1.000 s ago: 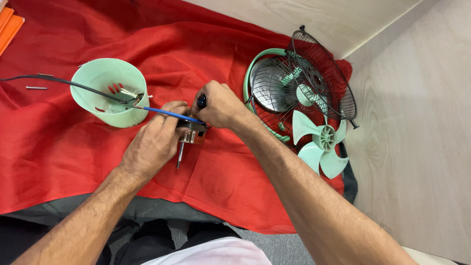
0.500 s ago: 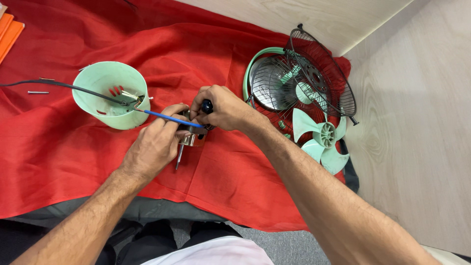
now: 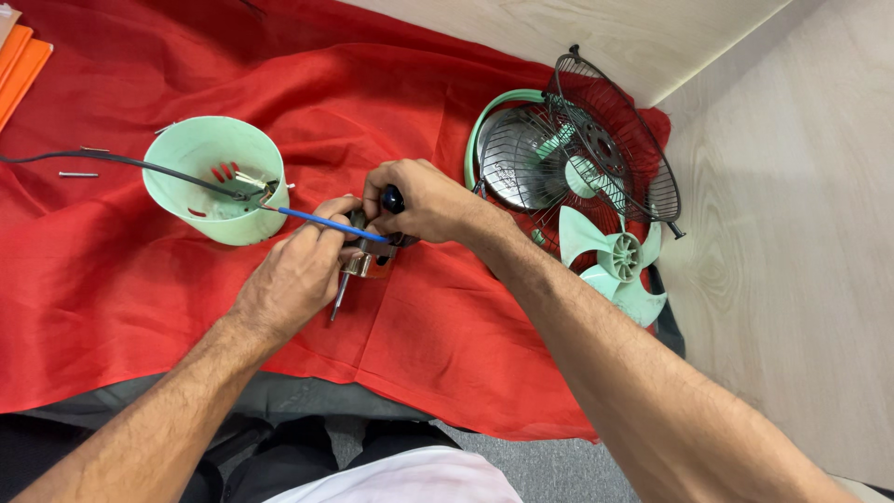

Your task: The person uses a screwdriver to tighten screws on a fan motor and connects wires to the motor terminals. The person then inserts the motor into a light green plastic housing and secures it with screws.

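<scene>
My left hand [image 3: 296, 275] grips a small metal fan motor [image 3: 365, 263] over the red cloth [image 3: 112, 298]; its steel shaft [image 3: 338, 303] points down toward me. My right hand [image 3: 424, 200] is closed around a black-handled screwdriver [image 3: 393, 198] pressed onto the motor's top. A blue wire [image 3: 321, 222] runs from the motor to the mint-green plastic housing cup [image 3: 216, 179] at the left, where a black cable [image 3: 102, 163] enters. The motor's body is mostly hidden by my fingers.
At the right stand two wire fan guards [image 3: 596, 154] with a mint-green rim, and a mint-green fan blade [image 3: 610, 261] leans against them. A small metal pin [image 3: 76, 174] lies at the far left. Orange sheets [image 3: 23, 61] lie at the top-left corner. Pale wooden surface [image 3: 792, 233] at the right.
My right hand has turned slightly on the screwdriver and shifted a little toward the motor. My left hand keeps its hold in the same place.
</scene>
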